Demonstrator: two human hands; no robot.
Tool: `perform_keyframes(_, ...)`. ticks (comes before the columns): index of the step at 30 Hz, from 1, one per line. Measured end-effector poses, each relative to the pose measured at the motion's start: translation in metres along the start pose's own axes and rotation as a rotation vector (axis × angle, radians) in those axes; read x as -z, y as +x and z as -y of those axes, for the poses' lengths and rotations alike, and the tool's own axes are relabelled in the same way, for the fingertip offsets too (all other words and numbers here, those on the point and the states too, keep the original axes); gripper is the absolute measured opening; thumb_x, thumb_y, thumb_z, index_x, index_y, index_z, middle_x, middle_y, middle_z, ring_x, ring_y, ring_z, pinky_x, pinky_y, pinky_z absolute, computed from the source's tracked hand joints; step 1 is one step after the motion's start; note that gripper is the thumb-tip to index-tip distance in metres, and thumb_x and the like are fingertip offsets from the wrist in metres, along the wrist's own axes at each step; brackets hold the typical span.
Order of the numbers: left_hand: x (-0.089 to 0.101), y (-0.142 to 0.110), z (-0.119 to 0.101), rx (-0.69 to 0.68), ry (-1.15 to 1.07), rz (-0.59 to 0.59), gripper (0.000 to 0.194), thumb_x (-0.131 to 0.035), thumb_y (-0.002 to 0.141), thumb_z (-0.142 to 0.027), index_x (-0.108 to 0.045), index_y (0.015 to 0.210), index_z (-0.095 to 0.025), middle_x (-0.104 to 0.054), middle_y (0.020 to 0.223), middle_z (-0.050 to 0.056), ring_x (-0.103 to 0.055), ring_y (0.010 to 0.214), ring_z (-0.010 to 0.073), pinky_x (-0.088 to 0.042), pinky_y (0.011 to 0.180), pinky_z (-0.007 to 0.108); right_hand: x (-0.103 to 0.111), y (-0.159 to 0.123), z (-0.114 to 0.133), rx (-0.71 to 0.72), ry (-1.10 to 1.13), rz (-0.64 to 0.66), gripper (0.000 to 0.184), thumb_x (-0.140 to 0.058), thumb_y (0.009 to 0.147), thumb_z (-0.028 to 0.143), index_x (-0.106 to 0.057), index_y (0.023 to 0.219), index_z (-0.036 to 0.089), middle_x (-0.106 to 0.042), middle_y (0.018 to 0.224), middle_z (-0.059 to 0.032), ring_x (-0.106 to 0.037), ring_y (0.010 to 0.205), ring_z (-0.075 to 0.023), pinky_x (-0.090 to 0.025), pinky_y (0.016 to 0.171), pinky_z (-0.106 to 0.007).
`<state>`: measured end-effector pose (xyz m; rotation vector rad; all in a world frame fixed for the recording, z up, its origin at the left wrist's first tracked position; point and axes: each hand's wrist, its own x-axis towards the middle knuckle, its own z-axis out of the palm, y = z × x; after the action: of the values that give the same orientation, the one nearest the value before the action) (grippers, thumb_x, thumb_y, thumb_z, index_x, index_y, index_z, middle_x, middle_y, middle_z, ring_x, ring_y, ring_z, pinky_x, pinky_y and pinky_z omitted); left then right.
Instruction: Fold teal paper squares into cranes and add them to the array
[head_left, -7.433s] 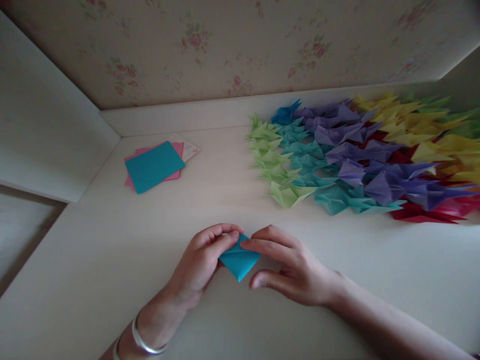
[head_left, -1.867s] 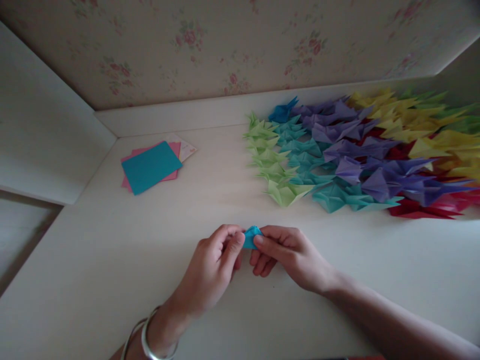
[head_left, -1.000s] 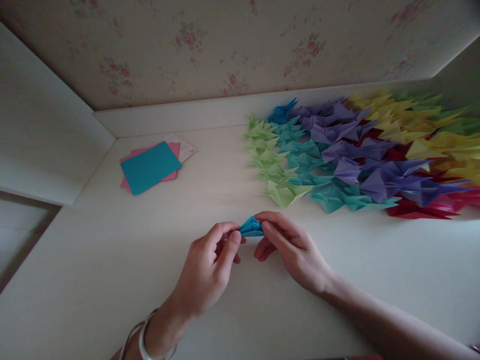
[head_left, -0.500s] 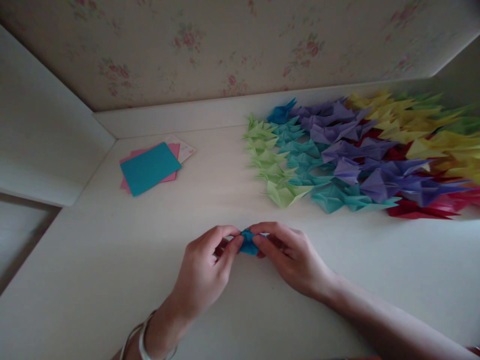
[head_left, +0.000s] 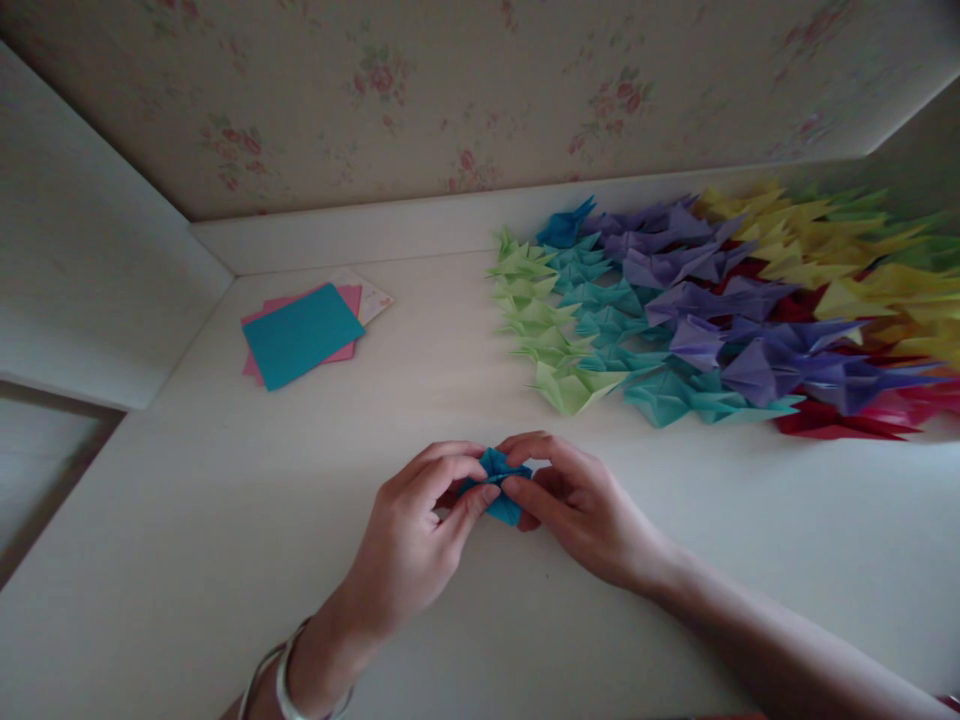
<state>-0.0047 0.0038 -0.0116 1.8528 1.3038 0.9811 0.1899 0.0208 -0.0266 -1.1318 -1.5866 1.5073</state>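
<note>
A small folded piece of blue origami paper [head_left: 504,508] is held between both hands over the white table, its flaps spread apart above and below the fingers. My left hand [head_left: 420,520] pinches its left side with thumb and fingers. On the right side, my right hand [head_left: 577,505] grips it the same way, the thumb close to the other thumb. The fingers hide both side edges of the paper. Bangles [head_left: 281,680] circle my left wrist.
Rows of folded paper cranes in light green [head_left: 574,385], teal [head_left: 664,395], purple [head_left: 765,370], yellow and red fill the back right. A darker blue crane [head_left: 566,225] lies by the wall. Blue and pink paper sheets [head_left: 304,337] are stacked at the back left.
The blue paper has been opened out: its flaps now show above and below the fingers, with a crease across the middle. Both hands stay in nearly the same place.
</note>
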Motion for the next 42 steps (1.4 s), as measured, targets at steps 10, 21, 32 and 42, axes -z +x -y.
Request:
perform_keyframes(10, 0.0, 0.001, -0.001, -0.084, 0.057, -0.015, 0.015, -0.061, 0.091, -0.012, -0.07, 0.1, -0.021, -0.07, 0.105, 0.006, -0.067, 0.095, 0.0177, -0.057, 0.085, 0.028, 0.0, 0.0, -0.001, 0.1, -0.085, -0.029, 0.019, -0.058, 0.095, 0.031, -0.063, 0.112, 0.024, -0.062, 0.11, -0.007, -0.066, 0.07, -0.0124, -0.057, 0.055, -0.022)
perform_keyframes(21, 0.001, 0.003, -0.002, -0.1, 0.08, -0.066, 0.014, -0.062, 0.09, -0.01, -0.072, 0.095, -0.019, -0.069, 0.106, 0.007, -0.068, 0.095, 0.0172, -0.056, 0.084, 0.027, 0.002, 0.0, 0.001, 0.207, -0.185, -0.082, 0.013, -0.057, 0.096, 0.025, -0.07, 0.094, 0.023, -0.057, 0.116, -0.0093, -0.064, 0.07, -0.0127, -0.056, 0.057, -0.025)
perform_keyframes(32, 0.006, 0.003, 0.003, 0.125, -0.121, -0.146, 0.01, -0.067, 0.089, -0.02, -0.076, 0.089, -0.024, -0.066, 0.108, 0.004, -0.067, 0.093, 0.0162, -0.058, 0.07, 0.022, 0.001, 0.003, 0.0, 0.152, 0.028, -0.248, 0.012, -0.055, 0.097, 0.028, -0.062, 0.091, 0.022, -0.056, 0.105, -0.0031, -0.054, 0.05, -0.0041, -0.045, 0.042, -0.021)
perform_keyframes(42, 0.004, 0.004, 0.015, 0.309, -0.55, -0.374, 0.007, -0.072, 0.085, -0.028, -0.075, 0.091, -0.025, -0.064, 0.11, 0.001, -0.06, 0.105, 0.0152, -0.052, 0.082, 0.019, 0.002, 0.004, -0.001, 0.207, 0.087, -0.317, 0.011, -0.05, 0.099, 0.026, -0.06, 0.096, 0.022, -0.055, 0.1, -0.0007, -0.055, 0.051, -0.0035, -0.043, 0.044, -0.019)
